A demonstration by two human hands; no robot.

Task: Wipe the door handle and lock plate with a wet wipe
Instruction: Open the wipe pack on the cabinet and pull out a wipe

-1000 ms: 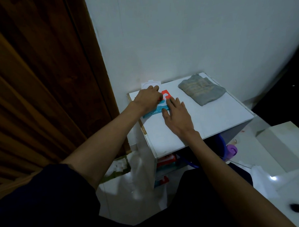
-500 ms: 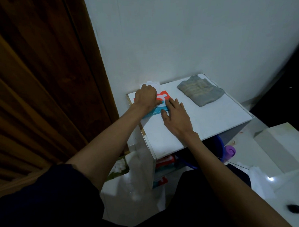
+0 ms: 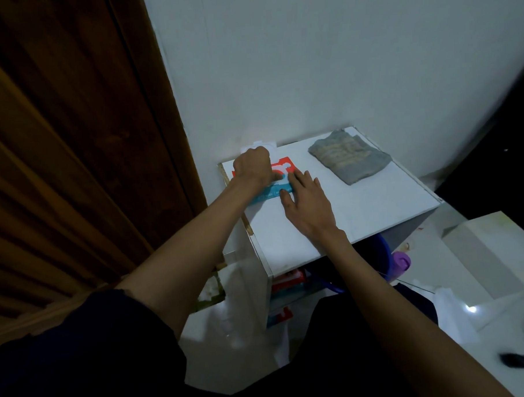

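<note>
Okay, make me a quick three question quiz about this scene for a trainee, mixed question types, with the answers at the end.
1. True or false: the right hand lies flat with its fingers spread, steadying the wipes pack.
2. Which item lies at the far right of the white cabinet top? A) folded grey cloth B) spray bottle C) sponge
3. Fill in: the left hand is closed in a ___ over the pack's far end.

Key: 1 true; 2 A, the folded grey cloth; 3 fist. What the fist pinches is hidden.
</note>
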